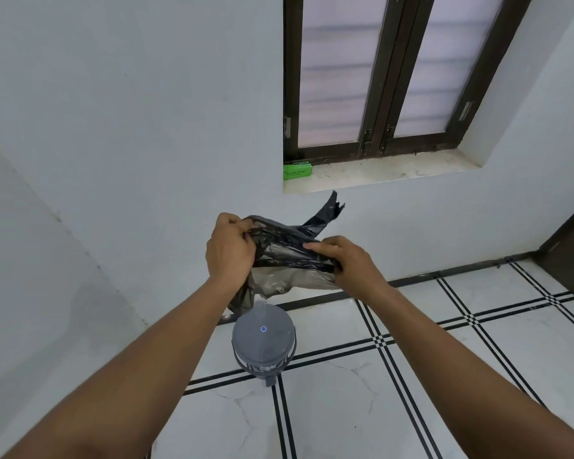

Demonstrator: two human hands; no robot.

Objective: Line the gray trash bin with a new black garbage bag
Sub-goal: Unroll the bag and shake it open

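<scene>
Both hands are up over the gray trash bin (263, 345), working a crumpled black garbage bag (290, 256). Left hand (228, 250) has its fingers curled into one end, right hand (347, 261) pinches the other. Bin's lid is down. Green box (297, 170) sits on the windowsill, well above the bin.

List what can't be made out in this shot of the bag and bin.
- Head view: the gray trash bin's inside is hidden by its closed lid.
- The black garbage bag's mouth can't be found; it is bunched between the left hand and right hand.
- The print on the green box on the window sill is too small to read.
</scene>
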